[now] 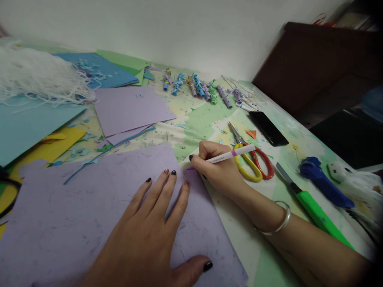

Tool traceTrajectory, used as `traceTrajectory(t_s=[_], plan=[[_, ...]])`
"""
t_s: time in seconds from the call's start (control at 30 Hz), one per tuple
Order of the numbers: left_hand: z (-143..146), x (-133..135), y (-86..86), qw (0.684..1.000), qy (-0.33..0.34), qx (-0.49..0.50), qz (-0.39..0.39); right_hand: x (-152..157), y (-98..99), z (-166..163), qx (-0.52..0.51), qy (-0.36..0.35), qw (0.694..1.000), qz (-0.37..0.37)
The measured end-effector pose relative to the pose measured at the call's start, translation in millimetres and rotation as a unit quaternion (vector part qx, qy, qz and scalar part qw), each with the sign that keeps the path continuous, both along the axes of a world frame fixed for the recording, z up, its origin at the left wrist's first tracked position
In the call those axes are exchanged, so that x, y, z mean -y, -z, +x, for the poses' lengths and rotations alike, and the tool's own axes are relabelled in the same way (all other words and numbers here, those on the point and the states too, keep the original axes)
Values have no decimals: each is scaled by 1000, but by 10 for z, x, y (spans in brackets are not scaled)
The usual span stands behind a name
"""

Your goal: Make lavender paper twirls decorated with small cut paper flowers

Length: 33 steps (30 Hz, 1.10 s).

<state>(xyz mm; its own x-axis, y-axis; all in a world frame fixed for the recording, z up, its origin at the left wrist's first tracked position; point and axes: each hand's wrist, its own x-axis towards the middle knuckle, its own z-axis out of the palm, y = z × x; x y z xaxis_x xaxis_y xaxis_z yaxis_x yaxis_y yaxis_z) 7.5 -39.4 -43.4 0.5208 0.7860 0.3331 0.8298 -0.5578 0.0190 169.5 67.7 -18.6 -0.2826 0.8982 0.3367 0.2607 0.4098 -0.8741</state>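
Observation:
A large sheet of purple paper covers the near left of the table, marked with small darker flecks. My left hand lies flat on it, fingers spread. In my right hand is a white felt-tip pen with a purple band; its purple tip meets the sheet near the upper right corner, just beyond my left fingertips. Right behind my right hand lie scissors with one yellow and one red handle loop. A thin blue paper strip rests across the sheet's far edge.
Smaller purple sheets, white string and coloured paper lie at the left. Rolled, fringed paper pieces stand along the wall. To the right are a phone, a green utility knife with its blade out, and a blue glue gun.

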Motion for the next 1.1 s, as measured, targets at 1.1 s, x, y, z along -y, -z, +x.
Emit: traceTrajectory(t_s=[1.1], plan=[[-41, -11, 6, 1000, 20, 16, -12, 290, -10, 206, -8, 3, 999, -44]])
